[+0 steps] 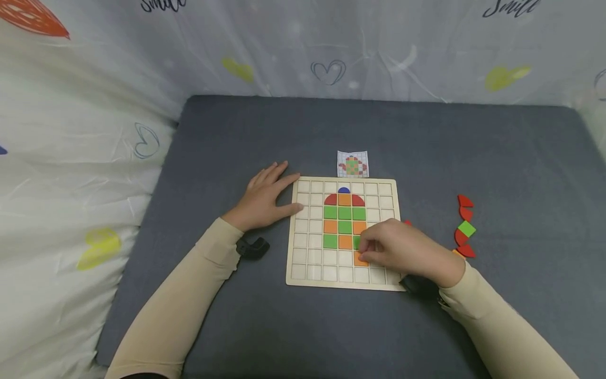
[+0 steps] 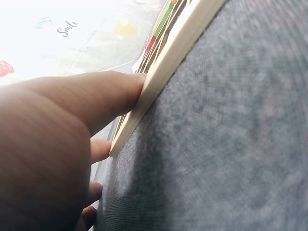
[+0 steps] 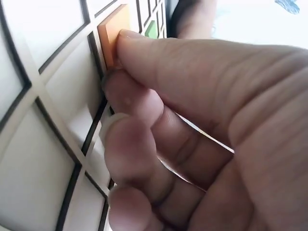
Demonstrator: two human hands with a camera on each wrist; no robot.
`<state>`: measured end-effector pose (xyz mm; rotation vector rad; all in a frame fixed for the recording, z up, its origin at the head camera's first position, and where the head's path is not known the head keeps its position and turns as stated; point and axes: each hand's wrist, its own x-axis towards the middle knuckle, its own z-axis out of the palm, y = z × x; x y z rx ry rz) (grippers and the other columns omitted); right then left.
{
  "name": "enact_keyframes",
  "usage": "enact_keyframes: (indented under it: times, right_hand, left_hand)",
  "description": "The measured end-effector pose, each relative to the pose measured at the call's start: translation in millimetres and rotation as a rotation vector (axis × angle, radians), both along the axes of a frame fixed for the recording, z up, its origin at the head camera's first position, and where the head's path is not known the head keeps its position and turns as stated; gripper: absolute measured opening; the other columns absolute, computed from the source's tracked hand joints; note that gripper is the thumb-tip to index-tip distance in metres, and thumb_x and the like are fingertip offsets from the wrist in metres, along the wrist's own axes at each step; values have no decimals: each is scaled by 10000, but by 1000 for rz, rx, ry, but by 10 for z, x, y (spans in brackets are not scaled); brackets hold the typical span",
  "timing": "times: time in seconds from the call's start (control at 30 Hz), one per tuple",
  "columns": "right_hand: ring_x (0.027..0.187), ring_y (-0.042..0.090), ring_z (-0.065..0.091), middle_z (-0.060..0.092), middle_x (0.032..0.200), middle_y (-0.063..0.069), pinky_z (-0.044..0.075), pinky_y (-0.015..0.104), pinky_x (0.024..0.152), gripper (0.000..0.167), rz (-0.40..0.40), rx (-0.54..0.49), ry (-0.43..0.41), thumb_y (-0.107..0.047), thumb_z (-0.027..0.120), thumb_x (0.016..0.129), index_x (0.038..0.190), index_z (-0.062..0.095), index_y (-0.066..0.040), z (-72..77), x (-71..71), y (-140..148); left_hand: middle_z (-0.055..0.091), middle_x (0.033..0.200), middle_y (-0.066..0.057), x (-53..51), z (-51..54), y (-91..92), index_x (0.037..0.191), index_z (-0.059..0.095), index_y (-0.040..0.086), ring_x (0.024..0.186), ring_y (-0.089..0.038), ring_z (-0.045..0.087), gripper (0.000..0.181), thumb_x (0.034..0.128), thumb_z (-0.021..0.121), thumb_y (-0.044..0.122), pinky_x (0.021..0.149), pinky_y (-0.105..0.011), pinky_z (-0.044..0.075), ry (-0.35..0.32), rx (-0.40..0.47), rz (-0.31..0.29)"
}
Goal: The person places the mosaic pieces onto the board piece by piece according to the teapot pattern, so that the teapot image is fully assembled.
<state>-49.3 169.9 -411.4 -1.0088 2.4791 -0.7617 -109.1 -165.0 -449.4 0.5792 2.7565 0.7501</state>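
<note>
A wooden grid board (image 1: pixel 303 255) lies on the table, with green, orange, red and blue tiles forming a shape in its cells. My right hand (image 1: pixel 402 250) is over the board's lower right part. Its thumb and index finger pinch an orange square tile (image 3: pixel 114 29) at a cell below the green ones; the tile stands slightly proud of the grid in the right wrist view. My left hand (image 1: pixel 265 199) rests at the board's left edge with fingers spread. Its thumb (image 2: pixel 113 94) touches the wooden rim, and the other fingertips are partly hidden in the left wrist view.
A small printed pattern card (image 1: pixel 352 164) lies just behind the board. To the right, several loose red pieces (image 1: pixel 465 201), a green square (image 1: pixel 466 228) and a partly hidden orange piece (image 1: pixel 457 253) form a column on the grey table (image 1: pixel 521 173). A patterned white curtain (image 1: pixel 284 47) hangs behind.
</note>
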Motion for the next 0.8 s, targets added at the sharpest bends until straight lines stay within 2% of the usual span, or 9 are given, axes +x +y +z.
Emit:
enact_keyframes:
  times: [0.13, 0.3, 0.53, 0.7, 0.8]
  right_hand:
    - [589, 8, 500, 562, 665, -181, 470, 228, 548, 205, -28, 33, -32, -150, 849, 894, 786, 715, -262, 25, -12, 14]
    - [541, 34, 495, 576, 652, -151, 460, 250, 524, 180, -77, 55, -84, -155, 812, 924, 809, 713, -253, 124, -66, 138]
    - [658, 79, 569, 681, 790, -96, 495, 254, 608, 26, -189, 90, -66, -190, 779, 973, 958, 759, -181, 300, -171, 464]
    - [739, 68, 618, 725, 871, -71, 518, 258, 665, 88, -281, 120, -17, -243, 764, 994, 1047, 773, -173, 379, -280, 793]
    - [777, 89, 625, 733, 950, -34, 516, 265, 666, 183, -340, 158, -38, -302, 742, 1011, 1123, 769, -160, 392, -349, 1002]
  left_hand:
    - [121, 1767, -105, 2, 18, 0, 1655, 377, 210, 1637, -325, 38, 795, 992, 667, 538, 1290, -595, 25, -5, 2, -1]
    - [120, 1767, -106, 4, 7, 1, 1657, 374, 208, 1637, -326, 39, 801, 989, 669, 538, 1289, -597, 26, -8, -4, 1]
    - [112, 1769, -99, 20, 1, -11, 1663, 359, 218, 1637, -323, 35, 800, 999, 655, 551, 1290, -598, 25, -19, -5, -4]
    - [105, 1770, -91, 13, 3, -15, 1664, 355, 224, 1639, -316, 29, 792, 1006, 642, 558, 1291, -593, 23, -18, 3, -7]
    - [105, 1771, -90, -3, -3, -14, 1663, 356, 232, 1639, -312, 28, 790, 1005, 639, 564, 1291, -594, 27, -10, 0, -9]
